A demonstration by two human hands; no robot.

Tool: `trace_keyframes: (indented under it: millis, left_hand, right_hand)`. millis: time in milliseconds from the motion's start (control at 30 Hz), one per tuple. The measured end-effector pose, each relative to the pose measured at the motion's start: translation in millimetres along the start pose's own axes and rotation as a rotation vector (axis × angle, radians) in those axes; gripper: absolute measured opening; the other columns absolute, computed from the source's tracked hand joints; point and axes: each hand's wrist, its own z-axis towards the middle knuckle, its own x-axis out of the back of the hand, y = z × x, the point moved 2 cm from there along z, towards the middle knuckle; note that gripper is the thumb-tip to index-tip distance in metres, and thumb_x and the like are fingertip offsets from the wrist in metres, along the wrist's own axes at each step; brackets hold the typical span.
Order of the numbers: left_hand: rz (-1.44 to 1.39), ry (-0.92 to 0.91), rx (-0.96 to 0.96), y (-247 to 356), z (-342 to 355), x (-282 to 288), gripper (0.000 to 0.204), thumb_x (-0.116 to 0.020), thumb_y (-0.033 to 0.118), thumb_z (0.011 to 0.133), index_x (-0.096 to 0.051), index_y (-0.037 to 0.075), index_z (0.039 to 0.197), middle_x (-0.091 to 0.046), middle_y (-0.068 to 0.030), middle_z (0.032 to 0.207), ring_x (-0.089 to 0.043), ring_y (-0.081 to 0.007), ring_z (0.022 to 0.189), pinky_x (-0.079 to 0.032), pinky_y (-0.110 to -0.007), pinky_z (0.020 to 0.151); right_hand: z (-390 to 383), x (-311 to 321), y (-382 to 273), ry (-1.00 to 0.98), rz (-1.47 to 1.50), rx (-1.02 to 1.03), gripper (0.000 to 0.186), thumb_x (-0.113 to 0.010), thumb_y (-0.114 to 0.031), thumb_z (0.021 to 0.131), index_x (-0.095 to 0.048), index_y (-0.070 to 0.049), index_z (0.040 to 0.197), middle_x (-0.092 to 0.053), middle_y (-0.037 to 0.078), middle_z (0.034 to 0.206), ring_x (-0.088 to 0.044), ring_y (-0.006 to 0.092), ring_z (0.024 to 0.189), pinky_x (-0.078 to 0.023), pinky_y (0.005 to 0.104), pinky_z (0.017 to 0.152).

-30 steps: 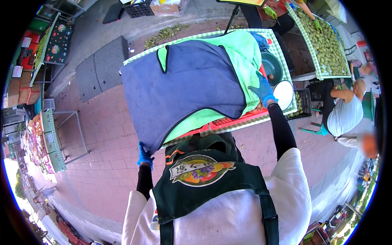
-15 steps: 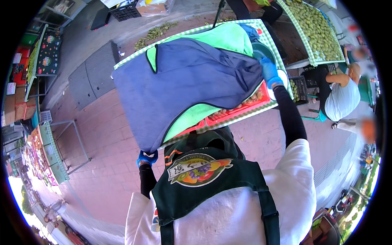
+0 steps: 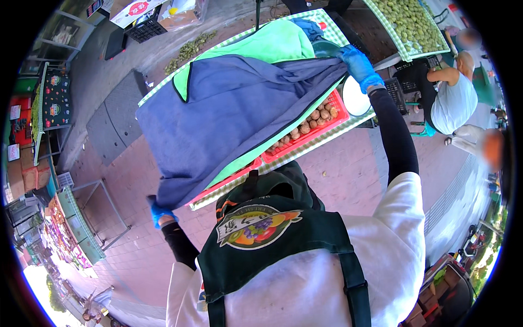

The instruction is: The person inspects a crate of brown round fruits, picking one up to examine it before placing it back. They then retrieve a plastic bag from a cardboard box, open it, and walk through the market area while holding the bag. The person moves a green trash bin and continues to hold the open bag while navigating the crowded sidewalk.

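Head view: blue cloth [image 3: 218, 103] over checked table [image 3: 336, 34]; pink paving [image 3: 338, 171], stalls [image 3: 55, 101] left.

- Blue gloves [image 3: 367, 73] on left hand [image 3: 159, 211] and right hand [image 3: 357, 61]
- Snug black arm sleeves [image 3: 396, 128]
- Loose white shirt [image 3: 289, 289]
- Dark green bib apron [image 3: 321, 231] with shoulder straps [image 3: 351, 267]
- Oval fruit emblem [image 3: 259, 226] with purple grapes on the apron's front

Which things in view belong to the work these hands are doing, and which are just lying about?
Part of the work:
- blue-grey and green cloth, held by the left hand and right hand
- red tray of brown, round produce, partly covered

Just about:
- white round item
- green basin
- black crate
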Motion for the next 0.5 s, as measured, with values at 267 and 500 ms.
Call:
trace_keyframes:
  millis: [267, 500]
  left_hand:
    - [-0.086, -0.517, 0.086, 117, -3, -131, 0.03, -0.049, 0.022, 0.087, -0.054, 0.002, 0.109, -0.059, -0.0117, 0.104, -0.056, -0.0241, 0.095, -0.042, -0.036, 0.089]
    - [1.467, -0.09, -0.905, 133, 39, -184, 0.027, -0.051, 0.013, 0.082, -0.054, 0.003, 0.107, -0.058, -0.0151, 0.108, -0.057, -0.0249, 0.096, -0.043, -0.029, 0.083]
  right_hand:
    - [-122, -77, 12, -0.511, 0.091, 0.041, 0.028, -0.054, -0.002, 0.07, -0.063, -0.012, 0.094, -0.061, 0.012, 0.09, -0.057, 0.0305, 0.089, -0.045, 0.0367, 0.078]
    - [-81, -65, -76, -0.093, 0.394, -0.049, 0.044, -0.061, -0.007, 0.067, -0.056, -0.01, 0.11, -0.055, 0.015, 0.106, -0.052, 0.032, 0.099, -0.042, 0.0386, 0.086]
